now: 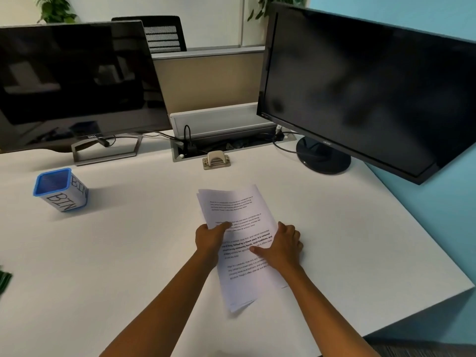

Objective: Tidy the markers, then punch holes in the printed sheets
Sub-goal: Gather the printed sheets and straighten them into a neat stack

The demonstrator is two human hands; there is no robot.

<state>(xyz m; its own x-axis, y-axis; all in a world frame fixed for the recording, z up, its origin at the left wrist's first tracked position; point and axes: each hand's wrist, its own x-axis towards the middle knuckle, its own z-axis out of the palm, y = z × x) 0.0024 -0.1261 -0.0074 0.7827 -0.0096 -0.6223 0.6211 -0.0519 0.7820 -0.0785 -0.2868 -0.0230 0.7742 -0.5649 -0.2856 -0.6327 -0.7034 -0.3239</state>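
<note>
Printed white paper sheets (238, 243) lay stacked on the white desk (128, 253), well in front of the small beige metal hole punch (216, 159). Left hand (210, 238) gripped the stack's left edge, thumb on top; right hand (283, 247) pressed its right edge with fingers curled.

A white desk (128, 253) fills the lower view; two dark monitors stand on it, one at the left (74, 81), one at the right (373, 86); between them a cable tray (226, 135) lies open against a beige partition (208, 81); a black mesh chair (164, 32) shows behind; the right wall (425, 228) is light blue; leafy plants (55, 9), possibly artificial, hang above.
</note>
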